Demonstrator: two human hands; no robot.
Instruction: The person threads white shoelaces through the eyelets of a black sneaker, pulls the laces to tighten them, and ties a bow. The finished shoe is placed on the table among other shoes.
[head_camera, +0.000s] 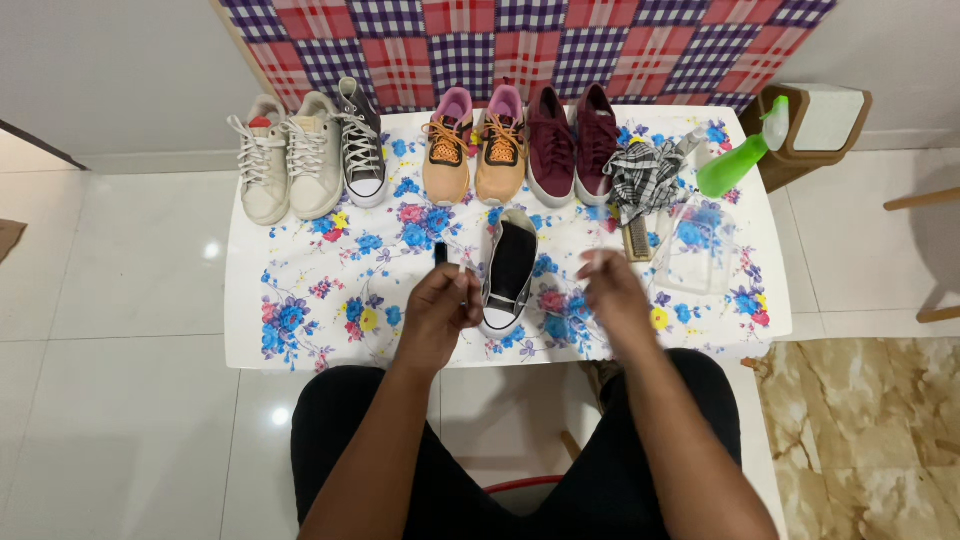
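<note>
A black canvas sneaker (510, 270) with a white toe cap lies on the flowered tablecloth (330, 290) between my hands, without a lace in it. My left hand (440, 305) is closed on the end of a white shoelace, with a small dark tip sticking up above the fingers. My right hand (612, 290) pinches the other part of the lace, blurred, just right of the sneaker. Both hands hover above the table's near edge.
Along the far edge stand white sneakers (288, 160), a grey high-top (362, 145), orange-pink shoes (472, 148) and maroon shoes (572, 142). A checked cloth (645, 178), a brush (636, 242), a clear plastic container (697, 245) and a green spray bottle (738, 160) lie at right.
</note>
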